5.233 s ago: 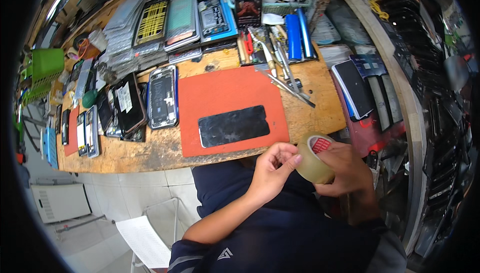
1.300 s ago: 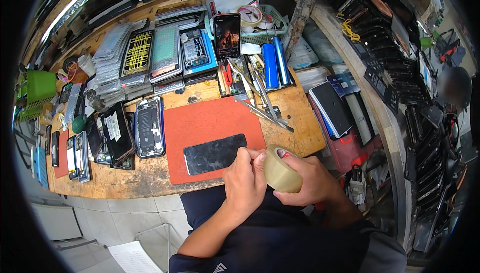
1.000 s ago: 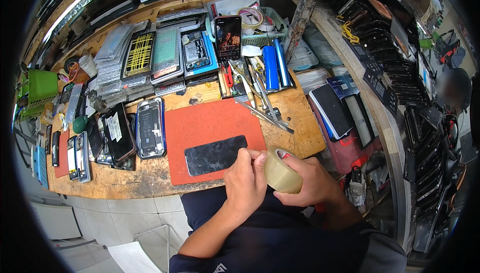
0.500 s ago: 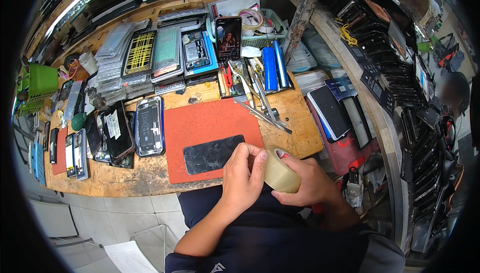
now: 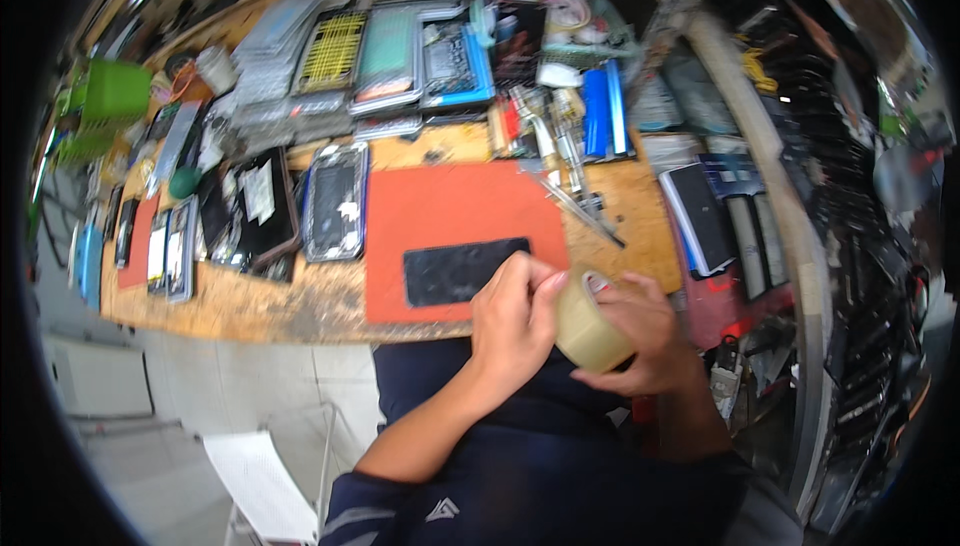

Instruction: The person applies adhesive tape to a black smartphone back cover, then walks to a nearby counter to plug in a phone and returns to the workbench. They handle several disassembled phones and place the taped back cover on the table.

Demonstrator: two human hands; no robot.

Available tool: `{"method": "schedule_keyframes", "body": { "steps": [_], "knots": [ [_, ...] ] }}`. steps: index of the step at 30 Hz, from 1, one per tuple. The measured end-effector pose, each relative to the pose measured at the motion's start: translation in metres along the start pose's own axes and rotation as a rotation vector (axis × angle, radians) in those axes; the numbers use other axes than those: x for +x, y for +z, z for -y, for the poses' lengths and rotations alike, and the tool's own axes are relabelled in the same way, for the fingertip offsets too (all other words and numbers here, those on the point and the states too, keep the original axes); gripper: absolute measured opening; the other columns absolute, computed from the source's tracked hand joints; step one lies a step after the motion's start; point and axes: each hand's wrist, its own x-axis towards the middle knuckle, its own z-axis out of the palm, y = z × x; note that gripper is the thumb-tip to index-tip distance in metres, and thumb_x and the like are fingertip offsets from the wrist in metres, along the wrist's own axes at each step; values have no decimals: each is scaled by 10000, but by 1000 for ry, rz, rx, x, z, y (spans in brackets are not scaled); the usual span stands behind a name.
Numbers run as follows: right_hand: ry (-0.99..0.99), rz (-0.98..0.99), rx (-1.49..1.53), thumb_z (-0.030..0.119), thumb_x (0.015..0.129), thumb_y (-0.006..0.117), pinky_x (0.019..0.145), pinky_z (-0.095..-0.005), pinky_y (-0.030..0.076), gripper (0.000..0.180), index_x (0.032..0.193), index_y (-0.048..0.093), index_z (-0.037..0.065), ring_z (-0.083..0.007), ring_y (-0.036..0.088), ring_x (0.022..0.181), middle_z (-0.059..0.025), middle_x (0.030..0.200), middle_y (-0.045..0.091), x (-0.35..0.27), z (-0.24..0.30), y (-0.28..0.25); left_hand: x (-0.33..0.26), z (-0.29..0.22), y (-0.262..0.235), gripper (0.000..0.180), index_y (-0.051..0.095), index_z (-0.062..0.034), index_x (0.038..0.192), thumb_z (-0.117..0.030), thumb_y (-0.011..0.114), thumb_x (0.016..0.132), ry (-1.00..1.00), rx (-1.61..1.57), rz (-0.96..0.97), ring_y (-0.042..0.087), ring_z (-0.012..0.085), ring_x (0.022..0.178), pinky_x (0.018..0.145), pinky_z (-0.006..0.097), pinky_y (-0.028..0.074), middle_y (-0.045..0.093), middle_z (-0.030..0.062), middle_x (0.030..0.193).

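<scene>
A wide roll of clear yellowish packing tape (image 5: 585, 328) is held up in front of me, just off the near edge of the bench. My right hand (image 5: 650, 338) grips it from the right, with fingers at its core and the thumb beneath. At its left edge, my left hand (image 5: 510, 324) is closed, thumb pressed against the bent fingers; the pinched bit of tape is too blurred to make out. Just beyond my left hand lies a dark, flat phone-shaped panel (image 5: 452, 274), its right end partly covered by that hand. Under it is an orange-red mat (image 5: 450, 201).
Opened phones, including a blue-framed one (image 5: 336, 201), lie left of the mat. Tweezers (image 5: 580, 211) and other tools lie behind it at right. Bubble-wrapped stacks (image 5: 275, 61) line the back. A wooden post (image 5: 675, 16) and racks of dark panels stand at right.
The whole view has shifted, with the bench sitting higher and further right, and it is blurred. Both hands keep hold at the tape roll; the right fingers have shifted slightly on it.
</scene>
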Motion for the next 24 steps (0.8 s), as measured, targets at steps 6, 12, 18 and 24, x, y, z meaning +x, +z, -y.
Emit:
{"method": "schedule_keyframes", "body": {
  "steps": [6, 12, 18, 24],
  "knots": [
    [-113, 72, 51, 206, 589, 927, 992, -501, 538, 474, 977, 706, 45, -340, 736, 857, -135, 891, 740, 3, -26, -8, 2, 18, -20, 144, 637, -20, 999, -110, 693, 1097, 60, -168, -123, 687, 126, 742, 702, 292, 566, 710, 59, 855],
    [140, 184, -1, 156, 597, 869, 884, -416, 558, 450, 999, 719, 21, -329, 700, 912, -125, 913, 732, 30, -75, -76, -1, 55, -186, 182, 666, -70, 998, -199, 671, 1126, -306, 25, -709, 539, 60, 748, 681, 236, 455, 621, -17, 849],
    [266, 276, 224, 125, 685, 836, 775, -326, 549, 448, 1097, 695, 18, -189, 715, 829, -87, 923, 724, 46, -103, -86, -38, 102, -207, 220, 689, -18, 974, -200, 753, 1079, -225, 266, -626, 530, 53, 765, 709, 224, 435, 654, -15, 846],
    [243, 311, 111, 95, 671, 761, 775, -335, 560, 441, 1096, 694, -5, -263, 720, 805, -131, 917, 710, 51, -94, -85, -33, 100, -190, 211, 759, 9, 949, -182, 798, 1028, -293, 451, -659, 572, 104, 779, 735, 279, 475, 675, 17, 828]
  ]
}}
